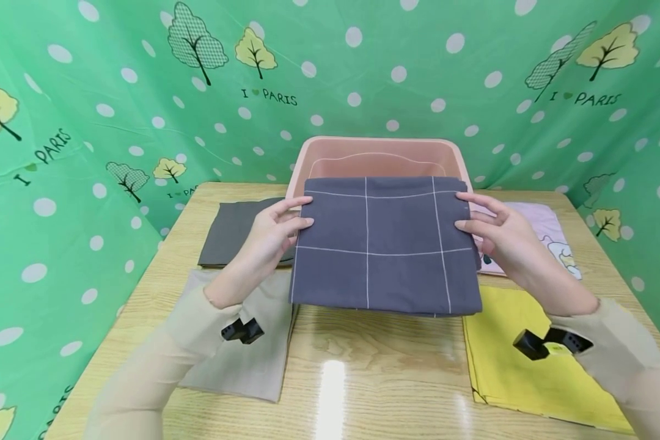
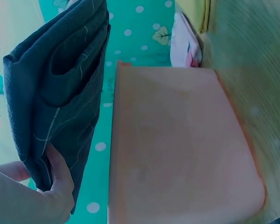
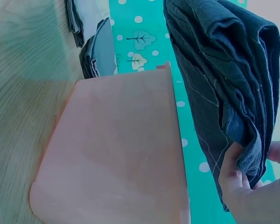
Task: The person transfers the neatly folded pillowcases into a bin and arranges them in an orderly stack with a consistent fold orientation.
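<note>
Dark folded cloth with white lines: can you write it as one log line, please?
left hand: pinches | right hand: pinches | held: folded dark blue-grey cloth with white grid lines | place: higher than rectangular pink plastic bin
</note>
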{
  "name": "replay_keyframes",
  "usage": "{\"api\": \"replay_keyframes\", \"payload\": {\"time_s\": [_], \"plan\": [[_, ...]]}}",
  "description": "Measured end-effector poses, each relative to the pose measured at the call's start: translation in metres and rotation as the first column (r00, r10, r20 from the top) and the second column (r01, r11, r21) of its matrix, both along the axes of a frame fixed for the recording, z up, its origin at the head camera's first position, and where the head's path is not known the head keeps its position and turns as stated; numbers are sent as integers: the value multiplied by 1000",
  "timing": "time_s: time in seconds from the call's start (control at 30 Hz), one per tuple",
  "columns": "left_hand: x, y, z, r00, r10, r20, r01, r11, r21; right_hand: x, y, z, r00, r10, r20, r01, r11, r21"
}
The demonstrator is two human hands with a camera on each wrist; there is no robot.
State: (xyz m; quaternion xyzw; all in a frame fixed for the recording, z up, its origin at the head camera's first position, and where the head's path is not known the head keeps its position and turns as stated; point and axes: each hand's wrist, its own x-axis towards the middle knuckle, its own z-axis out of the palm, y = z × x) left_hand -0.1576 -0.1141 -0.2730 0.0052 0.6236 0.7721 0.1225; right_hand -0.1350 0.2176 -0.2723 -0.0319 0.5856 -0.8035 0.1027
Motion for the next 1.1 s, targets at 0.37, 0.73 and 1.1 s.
{"api": "replay_keyframes", "payload": {"time_s": [0.37, 0.73, 1.1], "plan": [[-21, 3, 3, 999, 28, 28, -27, 1000, -9, -17, -3, 12, 995, -77, 56, 69, 988, 138], [-38, 7, 8, 1000, 11, -7, -11, 1000, -3, -32, -2, 22, 989, -113, 91, 103, 989, 106], [-56, 14, 16, 997, 78, 25, -77, 997, -13, -51, 0, 27, 985, -124, 122, 115, 990, 77]]}}
